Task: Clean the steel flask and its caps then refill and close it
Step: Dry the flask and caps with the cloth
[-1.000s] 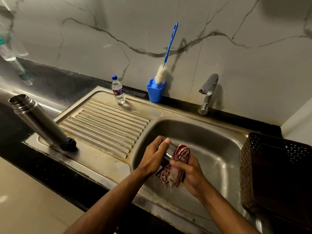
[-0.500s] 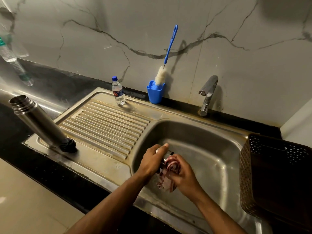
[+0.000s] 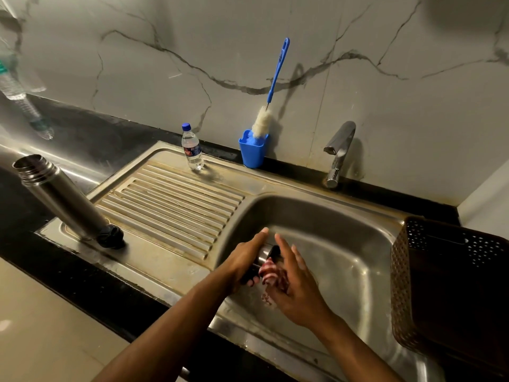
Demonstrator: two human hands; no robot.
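Note:
Over the sink basin (image 3: 344, 244) my left hand (image 3: 245, 257) grips a steel cap (image 3: 265, 255), its forefinger stretched along the top. My right hand (image 3: 296, 285) presses a red-and-white cloth (image 3: 272, 274) against the cap, with its fingers fairly straight and the cloth tucked under the palm. The open steel flask (image 3: 59, 197) stands uncapped at the left end of the drainboard (image 3: 170, 202), and a small black cap (image 3: 111, 236) lies at its foot.
A small water bottle (image 3: 192, 146) stands at the back of the drainboard. A blue cup with a bottle brush (image 3: 253, 150) sits by the wall, the tap (image 3: 337, 153) to its right. A dark perforated basket (image 3: 451, 285) stands on the sink's right side.
My right hand has slid the cloth round the cap and its fingers have straightened. Both hands have stayed over the basin.

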